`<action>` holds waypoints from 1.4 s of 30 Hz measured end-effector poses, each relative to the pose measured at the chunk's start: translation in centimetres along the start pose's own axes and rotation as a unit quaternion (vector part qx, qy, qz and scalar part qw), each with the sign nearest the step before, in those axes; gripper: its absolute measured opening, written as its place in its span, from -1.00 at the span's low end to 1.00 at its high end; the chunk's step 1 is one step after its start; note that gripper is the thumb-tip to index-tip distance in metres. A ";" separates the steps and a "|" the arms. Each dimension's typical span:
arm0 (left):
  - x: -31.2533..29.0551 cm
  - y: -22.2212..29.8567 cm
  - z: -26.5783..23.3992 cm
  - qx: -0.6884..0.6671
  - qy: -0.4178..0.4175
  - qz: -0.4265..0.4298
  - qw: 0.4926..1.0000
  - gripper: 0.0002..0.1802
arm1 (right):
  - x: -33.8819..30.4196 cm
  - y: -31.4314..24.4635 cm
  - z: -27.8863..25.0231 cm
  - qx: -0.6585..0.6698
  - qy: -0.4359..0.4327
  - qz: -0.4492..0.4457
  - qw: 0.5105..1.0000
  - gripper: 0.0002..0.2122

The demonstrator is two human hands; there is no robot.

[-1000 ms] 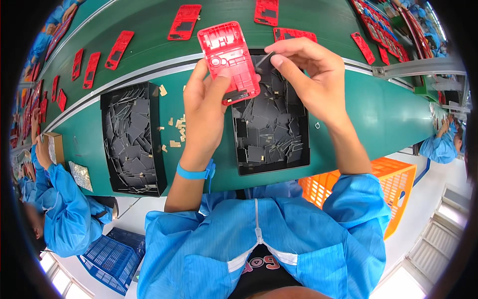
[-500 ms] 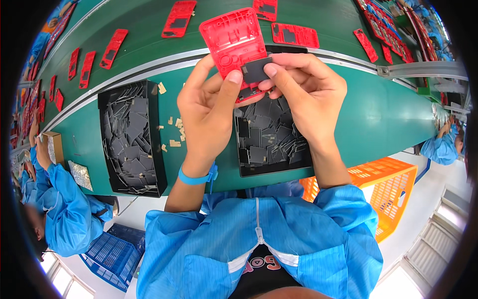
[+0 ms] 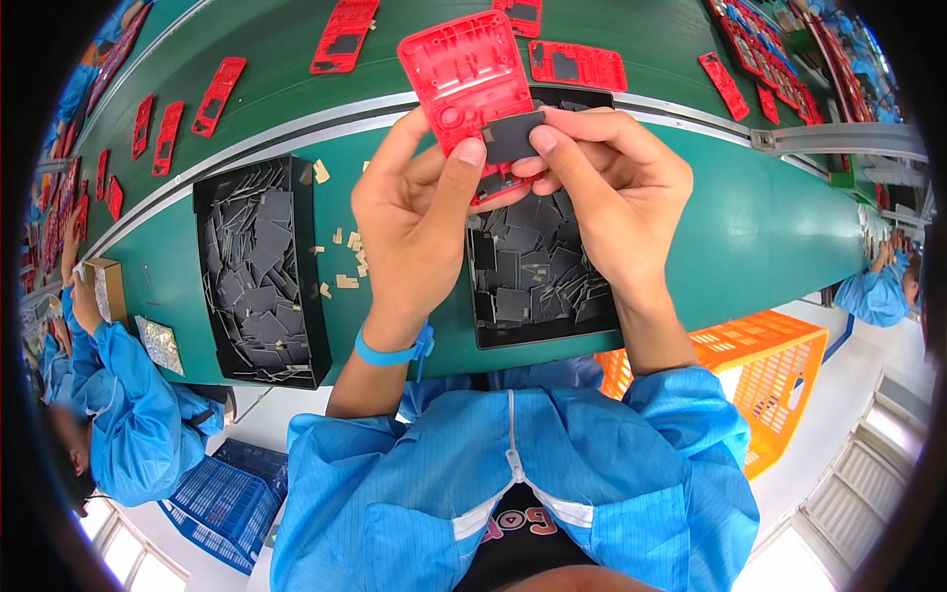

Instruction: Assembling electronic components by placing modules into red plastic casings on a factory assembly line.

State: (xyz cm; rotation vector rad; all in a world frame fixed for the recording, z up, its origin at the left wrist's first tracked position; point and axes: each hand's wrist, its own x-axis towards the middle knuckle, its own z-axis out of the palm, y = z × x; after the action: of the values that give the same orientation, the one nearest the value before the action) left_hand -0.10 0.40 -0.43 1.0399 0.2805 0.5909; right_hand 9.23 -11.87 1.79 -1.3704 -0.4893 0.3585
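Note:
My left hand (image 3: 419,212) is closed around a red plastic housing shell (image 3: 469,74), its ribbed inner side turned up. Between the thumb and fingers of my right hand (image 3: 621,192) is a thin dark grey rectangular pad (image 3: 513,138). The pad lies over the lower part of the shell, its left end close to my left thumb; whether it touches the shell I cannot tell. Under my hands a black tray (image 3: 543,337) holds many similar dark pads. A second black tray (image 3: 321,335) of pads stands to the left, with small beige pieces (image 3: 347,282) scattered beside it.
Several red shells (image 3: 577,66) lie on the green belt (image 3: 276,59) beyond a metal rail. An orange crate (image 3: 789,395) stands at the right, a blue crate (image 3: 222,498) at the lower left. A co-worker in a blue sleeve (image 3: 138,424) works at the left.
The shells on the belt have shifted slightly left. My hands, with the shell and pad, have moved only slightly to the right.

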 end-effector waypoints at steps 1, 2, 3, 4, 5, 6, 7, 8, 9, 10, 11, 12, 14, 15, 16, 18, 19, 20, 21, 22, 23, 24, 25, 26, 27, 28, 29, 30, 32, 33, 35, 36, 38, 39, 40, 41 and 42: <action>0.0 0.1 0.0 -0.005 -0.003 -0.003 1.000 -0.58 | 0.0 0.0 0.0 0.004 0.000 -0.003 1.000 -0.86; 0.1 0.1 0.0 -0.010 -0.007 -0.006 1.000 -0.58 | 0.0 0.0 -0.1 0.003 0.000 -0.004 1.000 -0.86; 0.1 0.1 0.1 -0.011 -0.008 -0.005 1.000 -0.58 | 0.0 0.0 -0.1 -0.002 -0.003 -0.008 1.000 -0.86; 0.0 0.1 0.0 -0.002 -0.008 -0.003 1.000 -0.59 | 0.0 0.1 -0.1 -0.005 -0.008 -0.010 1.000 -0.86; 0.0 0.2 0.0 0.008 -0.009 0.000 1.000 -0.59 | -0.1 0.1 -0.1 -0.005 -0.008 -0.011 1.000 -0.86; -0.1 0.2 0.0 0.008 -0.009 0.000 1.000 -0.59 | -0.1 0.1 -0.1 -0.009 -0.012 -0.015 1.000 -0.86; -0.1 0.2 -0.1 0.016 -0.010 0.004 1.000 -0.59 | -0.1 0.1 -0.1 -0.014 -0.017 -0.018 1.000 -0.86; -0.1 0.2 -0.2 0.024 -0.011 0.009 1.000 -0.59 | 0.0 0.1 -0.2 -0.014 -0.018 -0.018 1.000 -0.86; -0.1 0.3 -0.2 0.024 -0.011 0.009 1.000 -0.59 | 0.0 0.0 -0.2 -0.023 -0.024 -0.020 0.999 -0.87; -0.2 0.6 -0.1 0.034 -0.007 0.004 0.999 -0.58 | 0.0 -0.1 -0.2 -0.031 -0.031 -0.022 0.999 -0.87; -0.2 0.7 -0.1 0.045 -0.002 -0.001 0.999 -0.58 | 0.0 -0.1 -0.2 -0.031 -0.031 -0.022 0.999 -0.87; -0.2 0.7 -0.1 0.045 -0.001 -0.001 0.999 -0.58 | 0.0 -0.1 0.0 -0.041 -0.028 -0.031 0.998 -0.86; -0.2 0.4 0.0 0.047 0.003 0.002 0.999 -0.57 | 0.0 0.4 0.1 -0.053 -0.020 -0.041 0.998 -0.85; -0.1 0.2 0.0 0.046 0.001 0.001 0.999 -0.57 | -0.1 1.3 0.2 -0.116 -0.002 -0.121 0.986 -0.83; -0.1 -0.1 0.1 0.019 0.004 0.001 1.000 -0.57 | -0.1 1.8 0.1 -0.177 0.014 -0.199 0.964 -0.81; -0.2 -0.3 0.2 -0.008 0.006 0.000 1.000 -0.56 | -0.2 2.3 0.2 -0.277 0.028 -0.291 0.915 -0.75; -0.2 -0.3 0.2 -0.002 0.013 0.004 1.000 -0.57 | -0.2 2.7 0.4 -0.296 0.035 -0.324 0.898 -0.73; -0.3 -0.4 0.2 0.004 0.020 0.007 1.000 -0.57 | -0.4 2.6 0.3 -0.349 0.042 -0.330 0.876 -0.70; -0.3 -0.4 0.1 0.004 0.020 0.007 1.000 -0.57 | -0.8 2.1 0.5 -0.377 0.031 -0.317 0.870 -0.69; -0.3 -0.3 0.0 0.013 0.025 0.013 1.000 -0.58 | -1.2 1.6 0.7 -0.404 0.021 -0.304 0.862 -0.69; -0.4 -0.3 0.0 0.022 0.029 0.019 0.999 -0.59 | -1.2 1.6 0.6 -0.417 0.011 -0.317 0.852 -0.67; -0.4 -0.3 0.0 0.021 0.028 0.019 0.999 -0.59 | -1.0 1.6 0.4 -0.418 0.012 -0.317 0.851 -0.67; -0.4 -0.1 0.0 0.028 0.027 0.028 0.999 -0.59 | -0.6 1.8 0.3 -0.366 -0.003 -0.318 0.875 -0.67; -0.4 0.0 -0.1 0.036 0.025 0.036 0.998 -0.60 | -0.3 1.6 0.5 -0.312 -0.017 -0.318 0.895 -0.66; -0.3 0.1 0.0 0.036 0.025 0.037 0.998 -0.60 | -0.3 0.8 0.5 -0.271 -0.002 -0.246 0.931 -0.72; -0.3 0.2 0.0 0.020 0.018 0.043 0.999 -0.59 | -0.3 0.5 0.4 -0.184 -0.011 -0.131 0.974 -0.78; -0.2 0.2 0.0 0.003 0.010 0.049 0.999 -0.59 | -0.2 0.4 0.2 -0.094 -0.020 -0.012 0.995 -0.83; -0.3 0.2 -0.3 0.004 0.012 0.049 0.999 -0.59 | -0.1 0.3 0.1 -0.063 -0.044 0.022 0.997 -0.91; -0.3 0.2 -0.7 0.022 -0.010 0.050 0.998 -0.59 | -0.1 0.4 -0.5 -0.042 -0.081 0.033 0.995 -0.92; -0.3 0.1 -0.6 0.022 -0.011 0.050 0.998 -0.59 | -0.1 0.5 -0.7 -0.021 -0.119 0.044 0.992 -0.93; -0.5 0.2 -0.3 0.014 -0.011 0.033 0.999 -0.59 | 0.0 0.8 -1.0 -0.050 -0.126 -0.005 0.991 -0.95; -0.5 0.3 -0.3 0.014 -0.011 0.033 0.999 -0.59 | 0.0 0.8 -1.1 -0.079 -0.133 -0.055 0.986 -0.95; -0.3 0.4 -0.4 0.011 -0.022 0.035 0.999 -0.58 | 0.2 0.6 -0.9 -0.069 -0.129 -0.045 0.988 -0.92; -0.2 0.5 -0.3 0.010 -0.025 0.034 0.999 -0.58 | 0.2 0.5 -0.8 -0.058 -0.127 -0.035 0.990 -0.89; -0.3 0.4 -0.2 0.010 -0.030 0.032 0.999 -0.58 | 0.4 0.6 -1.0 -0.061 -0.123 -0.036 0.990 -0.89; -0.4 0.4 0.0 0.011 -0.036 0.030 0.999 -0.58 | 0.7 0.8 -1.3 -0.078 -0.140 -0.031 0.987 -0.87; -0.5 0.4 0.1 0.008 -0.041 0.028 0.999 -0.58 | 0.8 0.9 -1.5 -0.095 -0.157 -0.026 0.983 -0.85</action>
State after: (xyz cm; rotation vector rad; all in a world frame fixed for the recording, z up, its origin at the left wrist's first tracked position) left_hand -0.56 0.19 -0.07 1.0870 0.1833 0.5959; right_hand 10.75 -12.54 0.81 -1.4889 -0.8364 0.5002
